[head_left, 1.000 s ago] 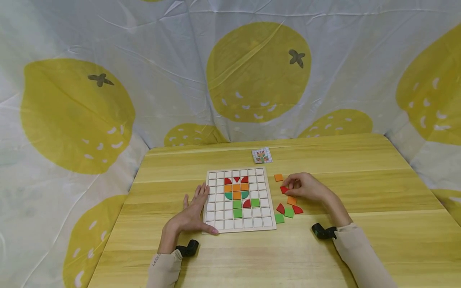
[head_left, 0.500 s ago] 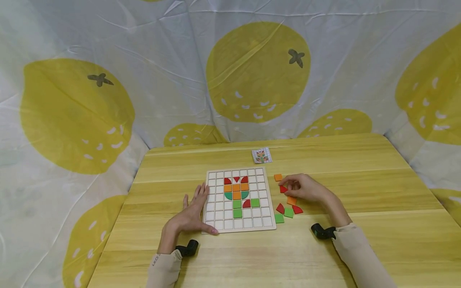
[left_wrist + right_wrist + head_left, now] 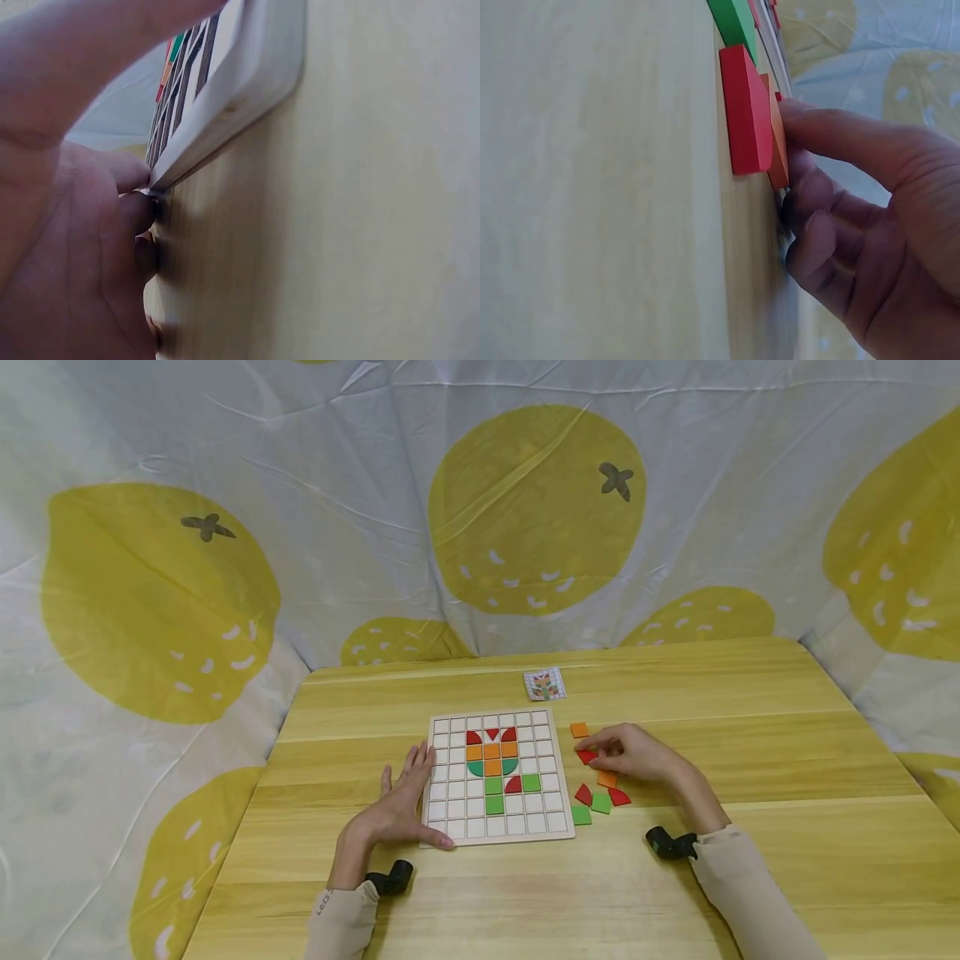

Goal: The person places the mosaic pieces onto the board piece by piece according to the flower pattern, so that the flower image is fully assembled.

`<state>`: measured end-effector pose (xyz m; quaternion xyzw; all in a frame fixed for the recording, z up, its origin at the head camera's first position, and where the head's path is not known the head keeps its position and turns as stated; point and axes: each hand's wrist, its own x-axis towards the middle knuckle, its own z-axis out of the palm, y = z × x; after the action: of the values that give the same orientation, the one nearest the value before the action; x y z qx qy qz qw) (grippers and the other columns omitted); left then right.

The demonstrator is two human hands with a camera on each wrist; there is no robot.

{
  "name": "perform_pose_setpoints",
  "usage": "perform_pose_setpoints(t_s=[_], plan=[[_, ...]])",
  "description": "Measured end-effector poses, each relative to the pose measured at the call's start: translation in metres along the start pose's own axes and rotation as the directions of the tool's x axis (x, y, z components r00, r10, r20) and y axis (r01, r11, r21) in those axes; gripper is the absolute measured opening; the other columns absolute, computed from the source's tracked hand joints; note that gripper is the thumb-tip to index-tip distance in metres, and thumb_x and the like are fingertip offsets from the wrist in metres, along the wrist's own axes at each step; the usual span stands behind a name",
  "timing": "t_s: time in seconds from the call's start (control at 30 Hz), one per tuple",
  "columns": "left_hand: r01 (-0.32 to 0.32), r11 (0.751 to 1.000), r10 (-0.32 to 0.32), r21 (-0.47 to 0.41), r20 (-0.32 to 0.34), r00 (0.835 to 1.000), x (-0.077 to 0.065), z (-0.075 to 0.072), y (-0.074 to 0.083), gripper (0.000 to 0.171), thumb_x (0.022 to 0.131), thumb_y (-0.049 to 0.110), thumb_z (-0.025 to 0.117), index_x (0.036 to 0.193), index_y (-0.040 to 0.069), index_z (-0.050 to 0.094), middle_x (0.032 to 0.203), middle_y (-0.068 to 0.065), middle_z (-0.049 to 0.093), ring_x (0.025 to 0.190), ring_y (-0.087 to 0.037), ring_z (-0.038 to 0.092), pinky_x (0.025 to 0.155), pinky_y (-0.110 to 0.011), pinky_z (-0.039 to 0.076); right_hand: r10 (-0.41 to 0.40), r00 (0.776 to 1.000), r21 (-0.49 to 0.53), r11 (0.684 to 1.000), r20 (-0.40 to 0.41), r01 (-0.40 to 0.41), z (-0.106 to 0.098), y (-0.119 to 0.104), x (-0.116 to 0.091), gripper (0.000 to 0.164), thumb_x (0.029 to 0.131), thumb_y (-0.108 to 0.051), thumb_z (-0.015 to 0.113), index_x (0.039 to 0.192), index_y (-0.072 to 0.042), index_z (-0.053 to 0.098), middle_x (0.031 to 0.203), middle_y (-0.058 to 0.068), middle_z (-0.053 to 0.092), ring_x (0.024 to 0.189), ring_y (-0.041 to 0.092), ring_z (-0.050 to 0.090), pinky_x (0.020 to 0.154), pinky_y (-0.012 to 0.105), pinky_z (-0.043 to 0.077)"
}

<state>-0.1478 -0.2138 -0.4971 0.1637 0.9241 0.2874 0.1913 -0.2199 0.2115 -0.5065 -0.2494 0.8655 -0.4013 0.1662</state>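
A white gridded wooden board (image 3: pixel 457 808) lies on the table, with red, orange and green tiles set in some of its squares. My left hand (image 3: pixel 397 802) rests at its left side, fingers straight along the edge and thumb at the front edge. In the left wrist view the board's corner (image 3: pixel 262 67) shows beside the fingers. Right of the board, my right hand (image 3: pixel 633 753) pinches a red quarter-circle tile (image 3: pixel 586 757) between thumb and fingers, low over the table. An orange square tile (image 3: pixel 607 778) lies just below that hand.
Loose tiles lie right of the board: an orange square (image 3: pixel 579 730), two red pieces (image 3: pixel 619 797) and two green squares (image 3: pixel 601 802). A small picture card (image 3: pixel 545 684) lies behind the board. A lemon-print cloth (image 3: pixel 487 510) hangs behind the table (image 3: pixel 675 693).
My right hand has shifted slightly left towards the board, and the red tile has moved and turned a little with it. The left hand and board stay put.
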Motion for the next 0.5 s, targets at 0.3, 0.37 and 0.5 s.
perform_pose_setpoints(t_s=[0.3, 0.37, 0.5], plan=[[0.001, 1.0, -0.001, -0.005, 0.001, 1.0, 0.0, 0.0, 0.001, 0.147, 0.067, 0.048, 0.096, 0.165, 0.002, -0.002, 0.174, -0.016, -0.014, 0.161, -0.037, -0.017, 0.121, -0.07, -0.019, 0.039, 0.998, -0.009, 0.999, -0.044, -0.039, 0.003, -0.007, 0.002, 0.018, 0.093, -0.009, 0.075, 0.11, -0.006, 0.071, 0.085, 0.002, 0.063, 0.074, 0.014, 0.055, 0.064, 0.02, 0.046], [0.001, 1.0, -0.001, -0.006, 0.001, 1.0, 0.0, 0.0, 0.001, 0.146, 0.067, 0.048, 0.096, 0.165, 0.002, -0.002, 0.174, -0.016, -0.014, 0.161, -0.037, -0.017, 0.121, -0.07, -0.019, 0.061, 0.997, -0.014, 0.998, -0.056, -0.062, 0.002, -0.008, 0.002, 0.018, 0.093, -0.01, 0.076, 0.109, -0.005, 0.069, 0.085, 0.003, 0.064, 0.075, 0.015, 0.055, 0.064, 0.021, 0.047], [0.001, 1.0, -0.001, -0.009, 0.002, 1.0, 0.0, -0.001, 0.002, 0.146, 0.067, 0.048, 0.096, 0.165, 0.002, -0.002, 0.174, -0.016, -0.014, 0.161, -0.037, -0.017, 0.121, -0.07, -0.019, 0.106, 0.989, -0.082, 0.99, -0.105, -0.115, 0.001, -0.012, 0.0, 0.017, 0.092, -0.013, 0.077, 0.103, -0.004, 0.067, 0.083, 0.003, 0.065, 0.074, 0.015, 0.056, 0.065, 0.023, 0.048]])
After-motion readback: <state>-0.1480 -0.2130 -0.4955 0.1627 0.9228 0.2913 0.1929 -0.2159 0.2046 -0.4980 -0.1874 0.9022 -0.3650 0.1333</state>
